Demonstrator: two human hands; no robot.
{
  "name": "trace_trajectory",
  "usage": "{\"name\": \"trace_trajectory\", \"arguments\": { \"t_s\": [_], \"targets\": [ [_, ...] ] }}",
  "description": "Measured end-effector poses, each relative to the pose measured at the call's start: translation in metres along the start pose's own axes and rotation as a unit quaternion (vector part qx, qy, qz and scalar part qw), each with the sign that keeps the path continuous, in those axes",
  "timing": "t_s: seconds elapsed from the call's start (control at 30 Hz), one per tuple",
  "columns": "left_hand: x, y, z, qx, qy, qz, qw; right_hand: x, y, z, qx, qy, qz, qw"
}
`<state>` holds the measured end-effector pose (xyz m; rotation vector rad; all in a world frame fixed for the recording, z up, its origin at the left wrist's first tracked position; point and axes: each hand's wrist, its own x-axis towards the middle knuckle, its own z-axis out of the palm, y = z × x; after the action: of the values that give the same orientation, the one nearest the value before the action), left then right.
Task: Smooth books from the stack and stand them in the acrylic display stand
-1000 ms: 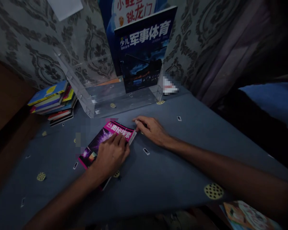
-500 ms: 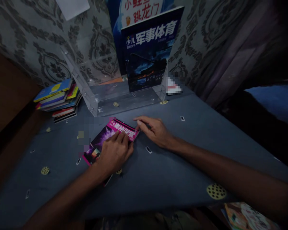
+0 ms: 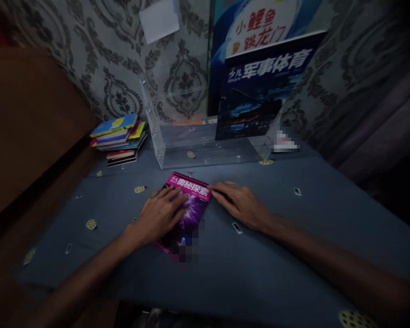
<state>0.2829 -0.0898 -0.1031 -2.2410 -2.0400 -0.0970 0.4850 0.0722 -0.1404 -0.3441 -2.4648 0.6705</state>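
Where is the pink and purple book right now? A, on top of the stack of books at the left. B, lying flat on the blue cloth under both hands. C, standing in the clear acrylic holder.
B: the pink and purple book lies flat on the blue cloth, with the left hand on its cover and the right hand at its edge.

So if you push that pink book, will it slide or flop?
The pink book lies flat on the blue cloth, so it probably drags rather than glides. It looks thin, so likely light and a bit bendy if lifted by one corner. The left hand rests flat on it, which should steady it.
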Motion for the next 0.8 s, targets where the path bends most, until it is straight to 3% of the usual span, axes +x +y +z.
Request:
{"name": "trace_trajectory", "arguments": {
  "t_s": [0.3, 0.8],
  "targets": [
    [0.004, 0.000, 0.013, 0.039, 0.014, -0.029, 0.999, 0.032, 0.016, 0.013, -0.026, -0.045, -0.023, 0.998],
    [0.023, -0.012, 0.023, 0.064, 0.038, -0.062, 0.995, 0.055, 0.042, 0.034, -0.072, -0.046, -0.040, 0.996]
  ]
}}
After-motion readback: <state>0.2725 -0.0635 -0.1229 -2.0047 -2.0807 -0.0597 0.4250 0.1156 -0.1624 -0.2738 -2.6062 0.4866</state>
